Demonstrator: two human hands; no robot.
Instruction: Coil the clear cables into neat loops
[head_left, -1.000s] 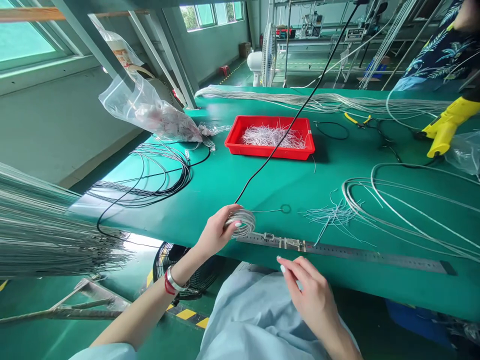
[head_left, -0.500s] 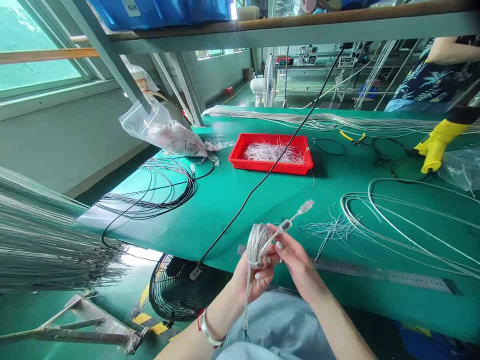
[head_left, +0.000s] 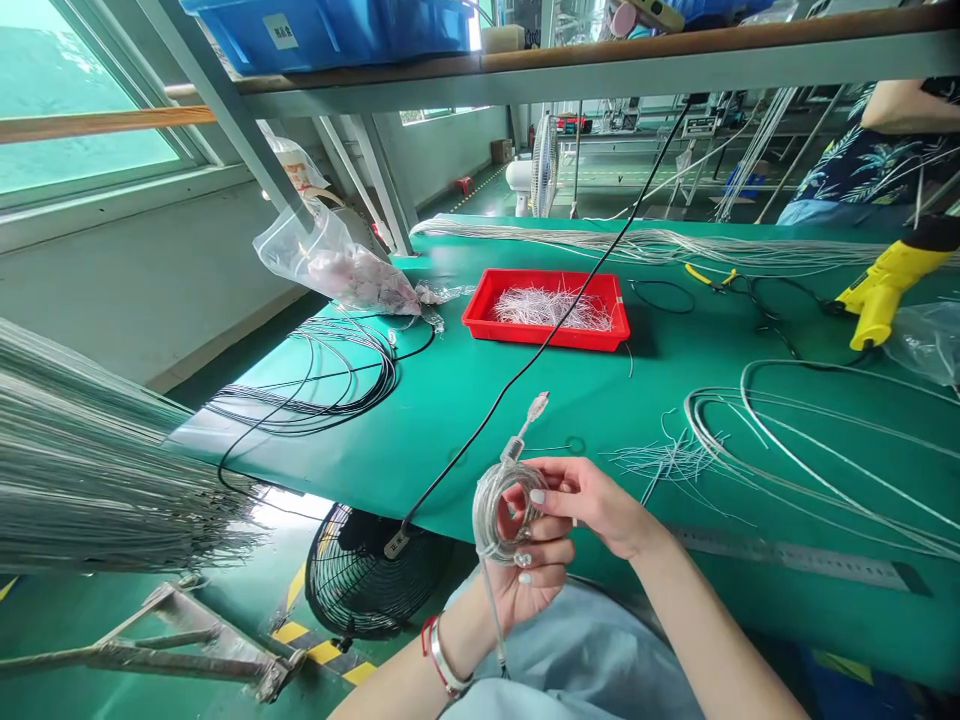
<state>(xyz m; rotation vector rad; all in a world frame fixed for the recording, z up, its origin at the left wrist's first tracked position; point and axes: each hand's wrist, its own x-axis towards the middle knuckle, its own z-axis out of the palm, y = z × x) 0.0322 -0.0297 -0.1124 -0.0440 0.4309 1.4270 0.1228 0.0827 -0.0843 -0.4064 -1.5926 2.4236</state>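
Note:
A clear USB cable (head_left: pixel 489 505), wound into a round coil, is held up over the front edge of the green table. Its USB plug (head_left: pixel 537 406) points up and away, with a grey ferrite bead (head_left: pixel 513 447) just below it. From the coil's lower side a loose tail hangs down past the wrist. My left hand (head_left: pixel 536 580) has its fingers wrapped through and around the coil from below. At the coil's upper right edge, my right hand (head_left: pixel 589 500) pinches the strands between thumb and fingers.
Beyond my hands sits a red tray (head_left: pixel 551 338) of cut wire pieces. Black cable coils (head_left: pixel 337 395) lie left, pale cable loops (head_left: pixel 697 420) right, near a steel ruler (head_left: pixel 795 555). A yellow heat gun (head_left: pixel 885 290) stands far right. A black cord (head_left: pixel 510 385) crosses the table; a shelf hangs above.
The coil has turned to show its open ring face, and its plug has swung left to point more upward. My right hand has shifted its grip to the coil's upper right side.

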